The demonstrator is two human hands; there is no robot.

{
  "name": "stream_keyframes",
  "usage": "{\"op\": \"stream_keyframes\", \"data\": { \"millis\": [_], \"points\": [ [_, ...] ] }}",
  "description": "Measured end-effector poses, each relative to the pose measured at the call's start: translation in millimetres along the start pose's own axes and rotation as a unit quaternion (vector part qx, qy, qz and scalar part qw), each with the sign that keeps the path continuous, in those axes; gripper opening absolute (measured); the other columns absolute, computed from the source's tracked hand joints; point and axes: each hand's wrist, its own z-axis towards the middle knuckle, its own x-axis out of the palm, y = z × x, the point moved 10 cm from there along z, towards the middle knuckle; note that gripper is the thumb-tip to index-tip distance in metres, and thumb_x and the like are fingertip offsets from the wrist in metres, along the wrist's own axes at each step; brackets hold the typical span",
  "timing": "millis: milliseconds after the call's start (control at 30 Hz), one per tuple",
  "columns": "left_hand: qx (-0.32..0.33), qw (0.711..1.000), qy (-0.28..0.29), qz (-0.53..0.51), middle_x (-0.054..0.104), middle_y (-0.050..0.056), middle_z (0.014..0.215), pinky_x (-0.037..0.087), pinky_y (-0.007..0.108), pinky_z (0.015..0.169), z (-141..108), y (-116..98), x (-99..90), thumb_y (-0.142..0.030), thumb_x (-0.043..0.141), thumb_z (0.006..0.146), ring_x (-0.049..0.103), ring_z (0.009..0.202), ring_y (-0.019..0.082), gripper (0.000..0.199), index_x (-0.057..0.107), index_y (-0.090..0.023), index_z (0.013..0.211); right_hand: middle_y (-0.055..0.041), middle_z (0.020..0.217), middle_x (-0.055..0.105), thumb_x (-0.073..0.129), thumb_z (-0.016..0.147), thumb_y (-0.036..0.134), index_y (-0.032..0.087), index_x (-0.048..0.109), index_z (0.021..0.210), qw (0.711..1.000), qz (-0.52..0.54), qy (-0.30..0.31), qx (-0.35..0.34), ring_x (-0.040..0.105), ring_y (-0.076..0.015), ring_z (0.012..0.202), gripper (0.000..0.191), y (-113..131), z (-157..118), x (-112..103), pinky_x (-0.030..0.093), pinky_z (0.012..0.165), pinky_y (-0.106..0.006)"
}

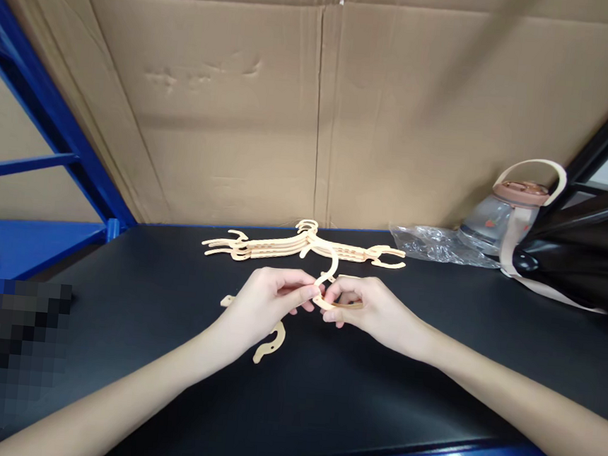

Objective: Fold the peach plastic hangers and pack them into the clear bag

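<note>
Both hands meet above the middle of the black table. Between finger and thumb, my left hand pinches the base of a cream hanger hook, whose curve rises up and to the left. My right hand is closed on a cream hanger arm that meets the hook's base; the fingers hide much of the joint. A loose curved hanger piece lies under my left wrist, and the tip of another cream piece shows left of that hand. Behind the hands lies a stack of cream clothes hangers.
Crumpled clear plastic lies at the back right beside a clear bottle with a brown lid and strap. A black bag stands at the right. Cardboard walls the back, and a blue frame rises at left.
</note>
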Motion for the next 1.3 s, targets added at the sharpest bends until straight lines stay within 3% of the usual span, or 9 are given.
{"op": "stream_keyframes", "data": {
  "millis": [100,300,500,600,767,900,1033,1133,1300],
  "points": [
    [0.010,1.000,-0.020,0.015,0.067,0.001,0.069,0.045,0.022,0.061,1,-2,-3.7,-0.033,0.058,0.081,0.060,0.065,0.015,0.020,0.072,-0.019,0.077,-0.0006,0.081,0.064,0.064,0.078,0.027,0.017,0.061,0.074,1.000,0.009,-0.013,0.000,0.060,-0.0125,0.065,0.010,-2,1,0,0.049,0.069,-0.029],
    [-0.032,0.997,-0.017,-0.061,0.068,0.003,0.068,0.044,0.023,0.062,3,9,-1.1,-0.036,0.061,0.079,0.059,0.067,0.016,0.023,0.074,-0.017,0.076,0.0009,0.073,0.062,0.068,0.073,0.026,0.016,0.058,0.072,0.996,0.086,-0.023,0.009,0.058,-0.0107,0.057,0.014,-12,9,3,0.046,0.059,-0.025],
    [-0.029,0.998,-0.053,0.005,0.065,0.001,0.062,0.037,0.022,0.053,1,15,-5.8,-0.037,0.057,0.081,0.052,0.056,0.013,0.026,0.074,-0.018,0.075,0.0023,0.068,0.063,0.066,0.076,0.028,0.019,0.060,0.074,0.997,-0.008,-0.070,0.021,0.061,-0.0128,0.060,0.012,-15,5,-7,0.047,0.065,-0.028],
    [-0.030,0.998,-0.058,0.018,0.065,0.001,0.063,0.037,0.022,0.051,0,18,-5.4,-0.038,0.055,0.083,0.052,0.055,0.013,0.027,0.075,-0.020,0.085,0.0020,0.069,0.063,0.065,0.076,0.028,0.019,0.059,0.075,0.999,-0.005,-0.048,0.011,0.061,-0.0129,0.061,0.012,-12,6,-7,0.049,0.065,-0.029],
    [-0.009,0.996,-0.027,-0.088,0.068,0.002,0.085,0.047,0.024,0.065,2,10,2.0,-0.035,0.055,0.084,0.060,0.070,0.014,0.029,0.068,-0.020,0.105,0.0008,0.074,0.063,0.070,0.073,0.033,0.017,0.053,0.078,0.996,0.087,-0.036,-0.008,0.061,-0.0118,0.060,0.023,-6,11,-11,0.050,0.057,-0.026],
    [-0.055,0.985,-0.039,-0.157,0.067,0.001,0.082,0.048,0.024,0.070,1,14,-0.6,-0.033,0.060,0.082,0.062,0.078,0.015,0.025,0.068,-0.020,0.101,0.0027,0.078,0.062,0.072,0.072,0.036,0.023,0.040,0.090,0.991,0.129,-0.037,-0.010,0.063,-0.0127,0.064,0.039,-8,12,-11,0.049,0.054,-0.024],
    [-0.092,0.974,-0.060,-0.197,0.067,0.001,0.088,0.049,0.025,0.075,-2,23,-7.2,-0.032,0.065,0.079,0.063,0.081,0.015,0.022,0.068,-0.020,0.097,-0.0004,0.079,0.064,0.057,0.085,0.044,0.020,0.045,0.092,0.998,0.066,0.010,-0.009,0.062,-0.0124,0.066,0.027,-8,11,-8,0.049,0.060,-0.026],
    [-0.102,0.963,-0.082,-0.236,0.065,0.002,0.098,0.050,0.023,0.075,1,32,-16.5,-0.031,0.066,0.079,0.063,0.083,0.014,0.022,0.068,-0.020,0.098,-0.0021,0.074,0.064,0.041,0.092,0.048,0.017,0.054,0.089,0.999,-0.024,-0.023,-0.030,0.061,-0.0131,0.065,0.034,-1,11,-28,0.049,0.065,-0.028],
    [-0.133,0.923,-0.137,-0.333,0.061,0.002,0.084,0.049,0.019,0.059,10,51,-40.5,-0.020,0.063,0.079,0.058,0.069,0.009,0.007,0.065,-0.015,0.082,-0.0040,0.073,0.064,0.031,0.094,0.051,0.016,0.056,0.086,0.977,-0.037,-0.198,-0.072,0.060,-0.0139,0.064,0.044,-1,10,-93,0.049,0.067,-0.028]
  ]
}}
